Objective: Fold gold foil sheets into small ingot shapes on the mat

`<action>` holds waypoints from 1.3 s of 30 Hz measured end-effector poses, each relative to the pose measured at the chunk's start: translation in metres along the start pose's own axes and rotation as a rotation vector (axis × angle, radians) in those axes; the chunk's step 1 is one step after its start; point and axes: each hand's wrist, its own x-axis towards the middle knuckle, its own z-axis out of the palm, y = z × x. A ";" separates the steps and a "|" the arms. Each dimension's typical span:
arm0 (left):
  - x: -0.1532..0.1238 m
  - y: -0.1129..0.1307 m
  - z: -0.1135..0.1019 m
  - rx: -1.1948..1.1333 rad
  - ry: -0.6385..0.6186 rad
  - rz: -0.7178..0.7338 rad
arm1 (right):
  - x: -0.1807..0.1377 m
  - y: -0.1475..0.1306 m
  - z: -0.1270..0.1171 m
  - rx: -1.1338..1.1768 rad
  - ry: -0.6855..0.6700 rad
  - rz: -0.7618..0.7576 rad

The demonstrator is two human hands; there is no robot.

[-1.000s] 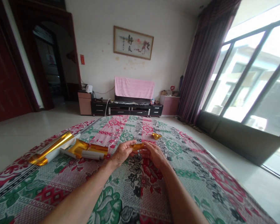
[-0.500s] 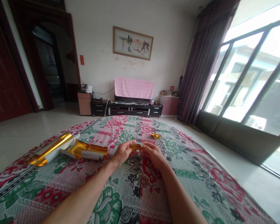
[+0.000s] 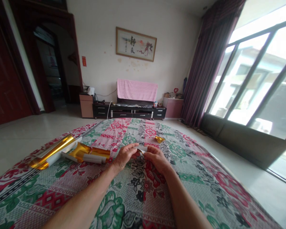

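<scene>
Both hands met close together over the flowered cloth (image 3: 138, 190). The left hand (image 3: 125, 156) and the right hand (image 3: 157, 158) each pinched one end of a small piece of paper (image 3: 142, 148) (white on the side that showed, with a little gold at one edge) and held it just above the cloth. One folded gold piece (image 3: 159, 139) lay farther off. Several rolls of gold paper (image 3: 85, 153) lay well apart to the left.
</scene>
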 end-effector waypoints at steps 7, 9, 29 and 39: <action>0.006 -0.007 -0.002 0.032 0.021 0.046 | -0.001 -0.006 0.004 -0.115 0.042 0.000; 0.006 -0.007 -0.002 0.064 0.031 0.069 | -0.002 -0.010 0.007 -0.194 0.055 -0.006; 0.007 -0.008 0.001 0.067 0.125 0.152 | 0.009 0.010 0.013 -0.553 0.195 -0.210; 0.009 -0.010 -0.001 0.000 0.155 0.126 | 0.009 0.008 0.016 -0.373 0.129 -0.167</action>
